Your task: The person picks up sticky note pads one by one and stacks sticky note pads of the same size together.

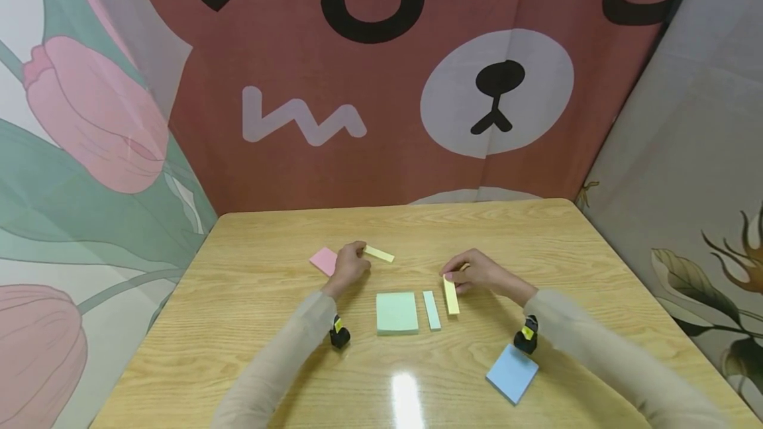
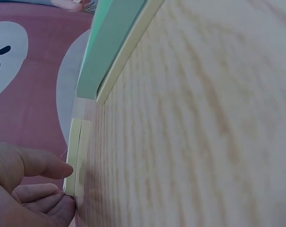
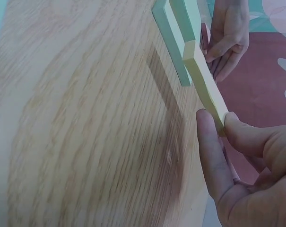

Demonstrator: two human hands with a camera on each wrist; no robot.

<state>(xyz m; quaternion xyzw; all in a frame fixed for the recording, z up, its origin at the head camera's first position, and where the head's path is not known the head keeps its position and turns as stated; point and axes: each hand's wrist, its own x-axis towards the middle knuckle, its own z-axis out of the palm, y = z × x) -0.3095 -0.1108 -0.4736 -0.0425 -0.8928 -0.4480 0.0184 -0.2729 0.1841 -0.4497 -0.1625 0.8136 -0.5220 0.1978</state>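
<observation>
My right hand (image 1: 477, 271) pinches one end of a narrow yellow sticky-note pad (image 1: 451, 295) between thumb and finger. That pad is held off the table, and its shadow falls on the wood in the right wrist view. Farther back, the fingertips of my left hand (image 1: 350, 265) grip the near end of a second narrow yellow sticky-note pad (image 2: 73, 153), which lies on the table. Between the hands and closer to me lie a square green sticky-note pad (image 1: 397, 314) and a narrow pale green one (image 1: 432, 310).
A pink sticky-note pad (image 1: 323, 260) lies left of my left hand, partly hidden by it. Near my right forearm is a square blue sticky-note pad (image 1: 512, 374). Everything lies on a wooden table (image 1: 238, 323), with a printed bear curtain (image 1: 381, 171) behind its back edge.
</observation>
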